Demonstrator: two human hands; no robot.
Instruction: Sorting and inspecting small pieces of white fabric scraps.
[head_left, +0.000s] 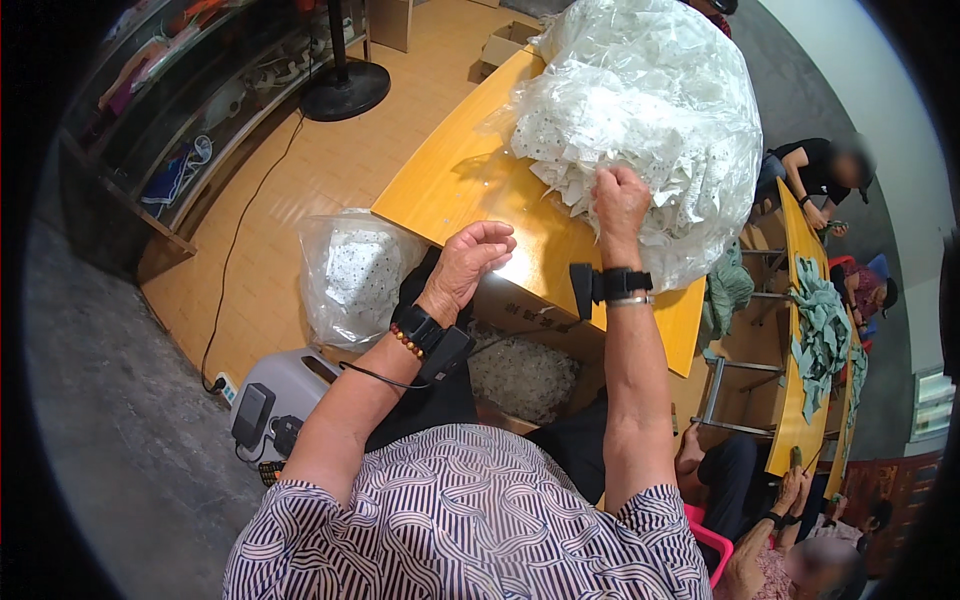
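A large heap of small white dotted pieces, perhaps fabric or paper, spills from a big clear plastic bag on the yellow table. My right hand is closed in a fist at the near edge of this heap. Whatever its fingers hold, if anything, is hidden. To its left, my left hand hovers by the table's near edge, its fingers loosely bent and the thumb apart. Nothing shows between them. Below the edge, an open cardboard box contains many small white bits.
Left of the table, a clear bag of white dotted pieces stands on the floor. A grey case with plugged-in adapters sits near my left elbow. A black fan base and a glass cabinet stand beyond. People work at tables with green cloth.
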